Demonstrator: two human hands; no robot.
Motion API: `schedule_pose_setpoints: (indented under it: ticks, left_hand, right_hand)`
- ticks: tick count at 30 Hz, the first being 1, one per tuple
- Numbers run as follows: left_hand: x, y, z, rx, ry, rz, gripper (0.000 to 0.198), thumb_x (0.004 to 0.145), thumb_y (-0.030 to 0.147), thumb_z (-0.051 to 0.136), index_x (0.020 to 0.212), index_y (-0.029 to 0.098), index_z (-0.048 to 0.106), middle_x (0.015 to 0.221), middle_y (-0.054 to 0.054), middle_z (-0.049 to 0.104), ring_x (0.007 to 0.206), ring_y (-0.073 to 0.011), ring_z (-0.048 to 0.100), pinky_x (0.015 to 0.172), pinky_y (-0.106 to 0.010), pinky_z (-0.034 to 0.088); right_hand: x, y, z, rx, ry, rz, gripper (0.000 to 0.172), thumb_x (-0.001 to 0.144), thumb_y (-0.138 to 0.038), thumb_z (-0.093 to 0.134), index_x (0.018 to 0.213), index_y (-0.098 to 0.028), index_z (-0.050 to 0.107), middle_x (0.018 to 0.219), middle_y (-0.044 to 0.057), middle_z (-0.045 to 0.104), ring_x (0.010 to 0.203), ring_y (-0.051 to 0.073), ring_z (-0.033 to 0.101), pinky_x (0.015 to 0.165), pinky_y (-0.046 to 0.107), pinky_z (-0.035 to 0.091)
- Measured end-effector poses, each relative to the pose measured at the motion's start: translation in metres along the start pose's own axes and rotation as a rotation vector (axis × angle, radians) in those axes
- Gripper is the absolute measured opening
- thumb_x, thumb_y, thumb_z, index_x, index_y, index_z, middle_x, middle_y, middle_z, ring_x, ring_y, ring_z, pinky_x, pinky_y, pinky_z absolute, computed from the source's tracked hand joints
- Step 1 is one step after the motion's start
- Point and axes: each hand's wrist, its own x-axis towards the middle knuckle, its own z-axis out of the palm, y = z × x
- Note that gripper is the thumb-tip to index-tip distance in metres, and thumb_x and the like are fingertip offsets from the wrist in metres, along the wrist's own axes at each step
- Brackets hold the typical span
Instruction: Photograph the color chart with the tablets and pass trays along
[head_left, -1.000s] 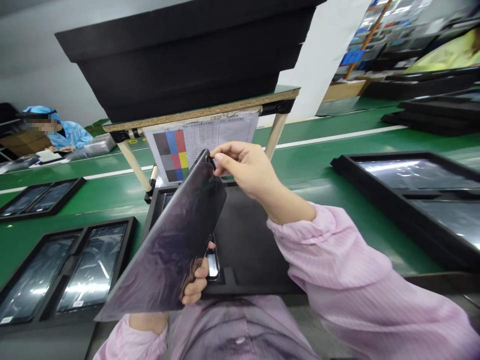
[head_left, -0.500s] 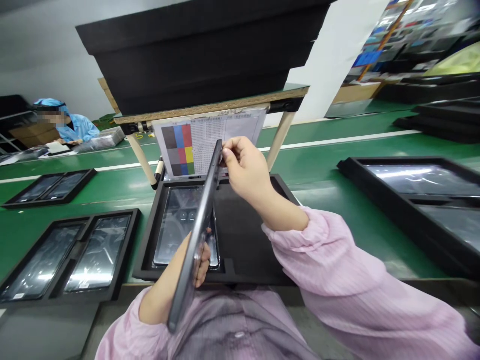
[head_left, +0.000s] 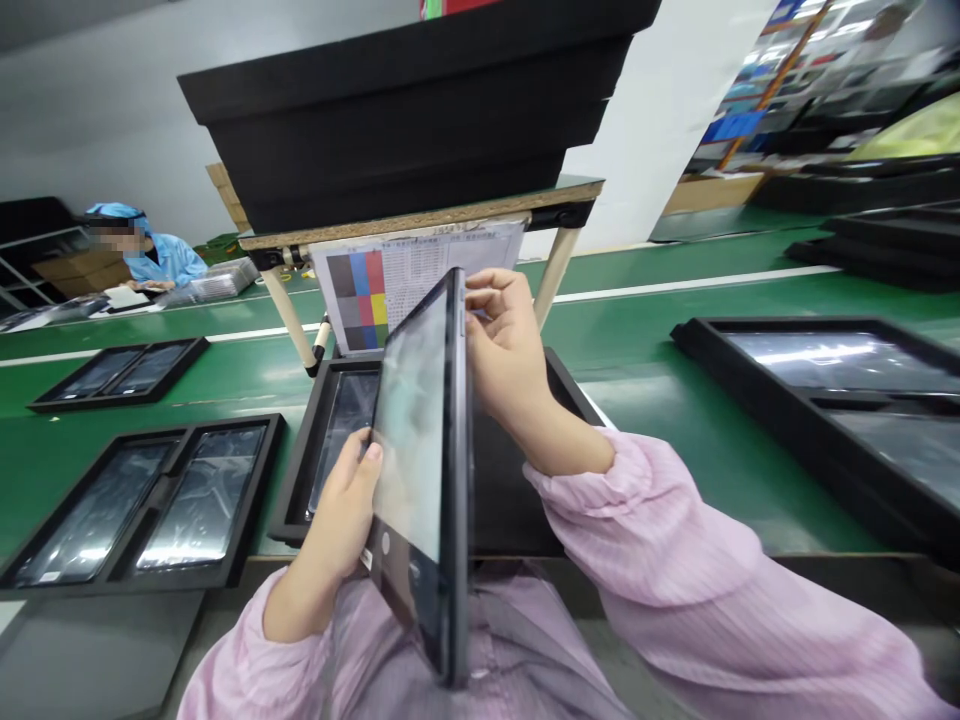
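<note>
A dark-edged tablet (head_left: 409, 430) stands nearly on edge in front of me, its lit screen turned to the left and showing a pale, blurred picture. My left hand (head_left: 346, 500) grips its left edge, thumb on the front. At the upper right edge, my right hand (head_left: 504, 340) holds the tablet with bent fingers and thumb. Behind it lies a black foam tray (head_left: 289, 500); a clear-covered device (head_left: 352, 400) shows in its left compartment, and the tablet partly hides the tray.
Foam trays with wrapped devices lie at left (head_left: 274, 450) and right (head_left: 750, 420) on the green bench (head_left: 630, 400). A wooden stand (head_left: 562, 190) bears stacked black foam (head_left: 420, 120) and a colour chart (head_left: 358, 300). A person in blue (head_left: 165, 258) sits far left.
The tablet has turned from nearly edge-on, so its lit screen now shows. Its lower end has moved right. My left hand has shifted from behind it to its left edge.
</note>
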Motion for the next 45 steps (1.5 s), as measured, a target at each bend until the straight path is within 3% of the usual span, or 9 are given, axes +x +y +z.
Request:
schedule_pose_setpoints:
  ticks: [3, 6, 10, 12, 15, 19, 23, 31, 45]
  left_hand:
    - [0.009, 0.006, -0.012, 0.057, 0.102, 0.042, 0.051, 0.092, 0.056, 0.057, 0.129, 0.020, 0.054, 0.118, -0.010, 0.068, 0.112, -0.0260, 0.065, 0.095, -0.040, 0.052]
    - [0.018, 0.013, -0.022, 0.152, 0.234, 0.167, 0.049, 0.094, 0.053, 0.056, 0.130, 0.020, 0.051, 0.120, -0.011, 0.067, 0.114, -0.0249, 0.063, 0.100, -0.041, 0.047]
    - [0.025, 0.015, -0.028, 0.289, 0.377, 0.346, 0.050, 0.094, 0.049, 0.056, 0.132, 0.018, 0.048, 0.100, -0.008, 0.066, 0.095, -0.0226, 0.066, 0.089, -0.038, 0.051]
    - [0.025, 0.012, -0.028, 0.335, 0.380, 0.446, 0.055, 0.091, 0.046, 0.059, 0.135, 0.016, 0.045, 0.102, -0.009, 0.064, 0.092, -0.0227, 0.066, 0.084, -0.038, 0.053]
    - [0.020, 0.004, -0.025, 0.476, 0.337, 0.556, 0.069, 0.084, 0.041, 0.066, 0.142, 0.015, 0.040, 0.125, -0.017, 0.059, 0.113, -0.0294, 0.062, 0.095, -0.044, 0.051]
    - [0.013, -0.006, -0.024, 0.625, 0.244, 0.568, 0.092, 0.077, 0.039, 0.071, 0.152, 0.013, 0.025, 0.142, -0.022, 0.046, 0.130, -0.0350, 0.052, 0.104, -0.049, 0.048]
    - [0.011, -0.011, -0.025, 0.627, 0.159, 0.518, 0.100, 0.075, 0.039, 0.073, 0.154, 0.014, 0.016, 0.142, -0.021, 0.043, 0.130, -0.0331, 0.053, 0.104, -0.047, 0.049]
    - [0.015, -0.017, -0.025, 0.588, 0.121, 0.510, 0.090, 0.082, 0.040, 0.070, 0.150, 0.013, 0.017, 0.138, -0.022, 0.045, 0.128, -0.0331, 0.055, 0.103, -0.049, 0.049]
    - [0.015, -0.018, -0.020, 0.607, 0.158, 0.496, 0.093, 0.079, 0.037, 0.073, 0.150, 0.013, 0.018, 0.138, -0.024, 0.047, 0.127, -0.0344, 0.056, 0.104, -0.051, 0.048]
  right_hand:
    - [-0.006, -0.010, 0.001, 0.111, -0.058, 0.175, 0.027, 0.075, -0.031, 0.081, 0.089, -0.022, 0.060, 0.079, -0.005, 0.059, 0.065, 0.009, 0.056, 0.057, 0.020, 0.049]
    - [-0.006, -0.011, -0.001, 0.272, -0.065, 0.388, 0.034, 0.077, -0.052, 0.077, 0.089, -0.022, 0.067, 0.073, -0.002, 0.063, 0.066, 0.013, 0.062, 0.057, 0.024, 0.054]
    - [-0.003, 0.000, -0.004, 0.367, -0.069, 0.549, 0.048, 0.088, -0.067, 0.058, 0.091, -0.021, 0.070, 0.087, 0.005, 0.072, 0.094, 0.023, 0.070, 0.076, 0.034, 0.063]
    - [-0.003, 0.008, -0.004, 0.364, 0.024, 0.545, 0.041, 0.093, -0.060, 0.055, 0.094, -0.022, 0.070, 0.095, 0.004, 0.074, 0.105, 0.023, 0.069, 0.086, 0.035, 0.062]
    - [-0.004, 0.018, -0.003, 0.345, 0.140, 0.491, 0.028, 0.096, -0.049, 0.057, 0.099, -0.025, 0.069, 0.105, 0.000, 0.074, 0.117, 0.020, 0.065, 0.099, 0.036, 0.058]
    - [-0.008, 0.021, -0.003, 0.286, 0.215, 0.428, 0.018, 0.096, -0.038, 0.058, 0.096, -0.024, 0.069, 0.108, -0.002, 0.073, 0.129, 0.018, 0.057, 0.108, 0.033, 0.051]
    - [-0.014, 0.015, -0.003, 0.265, 0.167, 0.433, 0.023, 0.098, -0.040, 0.053, 0.096, -0.023, 0.069, 0.103, -0.001, 0.073, 0.128, 0.020, 0.058, 0.104, 0.035, 0.054]
    - [-0.023, 0.010, -0.003, 0.096, 0.150, 0.314, 0.042, 0.089, -0.063, 0.063, 0.094, -0.022, 0.067, 0.099, 0.003, 0.071, 0.120, 0.025, 0.063, 0.091, 0.037, 0.060]
    - [-0.023, 0.011, -0.006, 0.186, 0.132, 0.328, 0.044, 0.082, -0.064, 0.070, 0.098, -0.022, 0.068, 0.099, 0.003, 0.071, 0.117, 0.026, 0.063, 0.087, 0.038, 0.060]
